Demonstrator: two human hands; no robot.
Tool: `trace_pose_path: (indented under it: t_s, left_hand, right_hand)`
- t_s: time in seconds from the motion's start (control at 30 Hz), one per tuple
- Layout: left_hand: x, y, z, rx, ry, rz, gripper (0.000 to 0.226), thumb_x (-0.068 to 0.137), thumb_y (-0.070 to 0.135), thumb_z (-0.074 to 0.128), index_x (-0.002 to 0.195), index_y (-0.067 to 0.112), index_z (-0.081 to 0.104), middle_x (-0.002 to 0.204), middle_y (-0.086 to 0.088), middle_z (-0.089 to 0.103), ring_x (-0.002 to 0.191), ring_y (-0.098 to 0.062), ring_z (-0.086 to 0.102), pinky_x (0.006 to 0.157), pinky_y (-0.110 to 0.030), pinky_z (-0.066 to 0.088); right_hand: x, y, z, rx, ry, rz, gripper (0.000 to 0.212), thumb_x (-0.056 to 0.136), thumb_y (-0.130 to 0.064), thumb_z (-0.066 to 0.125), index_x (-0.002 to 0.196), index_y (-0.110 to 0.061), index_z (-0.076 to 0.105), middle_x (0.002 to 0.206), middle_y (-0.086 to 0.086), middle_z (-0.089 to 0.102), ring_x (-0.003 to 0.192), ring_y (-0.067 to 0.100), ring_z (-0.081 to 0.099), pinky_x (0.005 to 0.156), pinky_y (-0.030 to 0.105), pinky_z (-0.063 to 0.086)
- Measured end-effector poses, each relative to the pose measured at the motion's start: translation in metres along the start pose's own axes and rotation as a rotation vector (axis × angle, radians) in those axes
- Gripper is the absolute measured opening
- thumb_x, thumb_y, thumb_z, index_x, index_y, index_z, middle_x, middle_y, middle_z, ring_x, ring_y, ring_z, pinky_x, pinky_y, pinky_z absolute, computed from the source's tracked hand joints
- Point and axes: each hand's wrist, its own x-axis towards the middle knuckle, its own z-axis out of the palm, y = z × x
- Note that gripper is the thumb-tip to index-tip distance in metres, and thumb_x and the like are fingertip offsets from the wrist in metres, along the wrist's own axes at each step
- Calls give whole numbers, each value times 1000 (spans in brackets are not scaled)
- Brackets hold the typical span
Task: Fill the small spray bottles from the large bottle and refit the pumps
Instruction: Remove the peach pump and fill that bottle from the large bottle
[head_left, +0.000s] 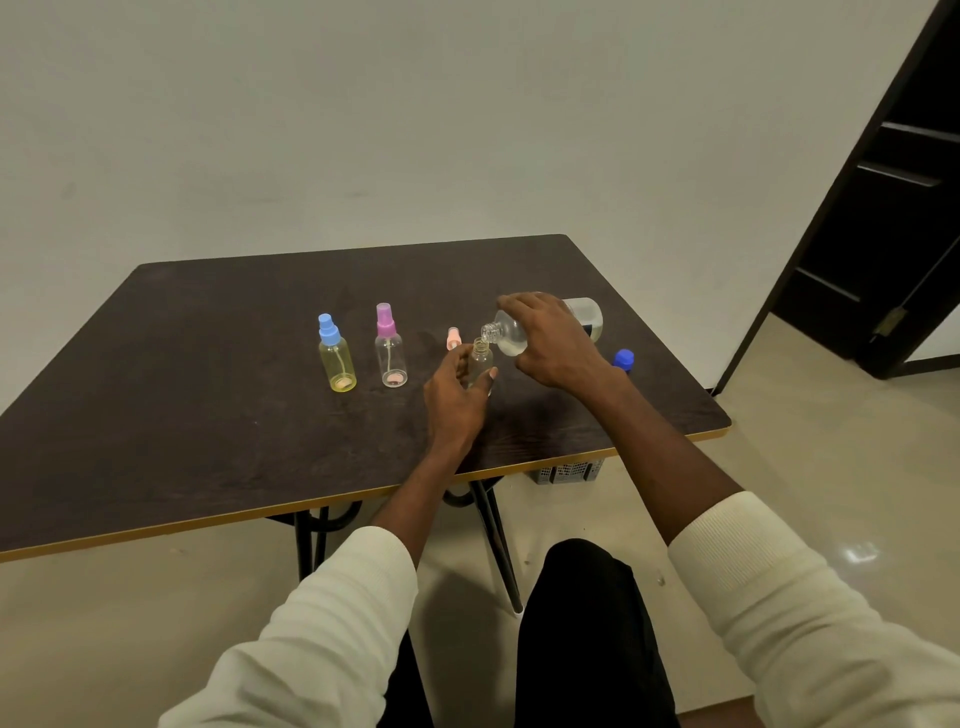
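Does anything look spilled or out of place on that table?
No spill shows on the table. A peach pump and a blue cap stand loose, which fits a pour from the large bottle into the small open bottle.

My desk (218, 415) is dark, matt wood-grain laminate with a pale edge band. The large bottle (582, 317) and spray bottles (390, 358) look like clear glossy plastic; my sleeves (332, 613) are ribbed cream knit.

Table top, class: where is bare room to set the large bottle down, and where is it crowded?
Free: the near-left table in front of the yellow spray bottle, and the far strip behind the purple-pump bottle. Crowded: centre-right, where the left hand holds the open small bottle, the right hand tilts the large bottle, beside the pink pump and blue cap.
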Motion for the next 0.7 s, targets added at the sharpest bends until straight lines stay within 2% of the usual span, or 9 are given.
trace_pose_path:
  t_s: [0.43, 0.6, 0.7]
  left_hand:
    - [1, -2, 0, 10, -13, 6, 46, 89, 13, 73, 132, 15, 58, 121, -3, 69, 112, -15, 64, 97, -34, 54]
    - [1, -2, 0, 2, -6, 10, 45, 88, 13, 74, 131, 13, 59, 113, 6, 67, 106, -11, 64, 94, -29, 53]
    - [1, -1, 0, 13, -3, 16, 45, 88, 13, 74, 131, 13, 59, 116, 0, 69, 105, -11, 64, 93, -27, 53]
  right_hand:
    - [0, 1, 0, 0, 6, -2, 75, 75, -12, 78, 143, -14, 43, 143, 7, 49, 134, 26, 41, 113, 40, 27]
    - [0, 1, 0, -2, 2, 0, 76, 75, -12, 78, 143, -14, 44, 143, 7, 49, 133, 26, 41, 113, 40, 28]
    - [1, 0, -1, -5, -1, -2, 76, 75, -12, 77, 143, -14, 43, 144, 7, 49, 134, 26, 40, 113, 40, 27]
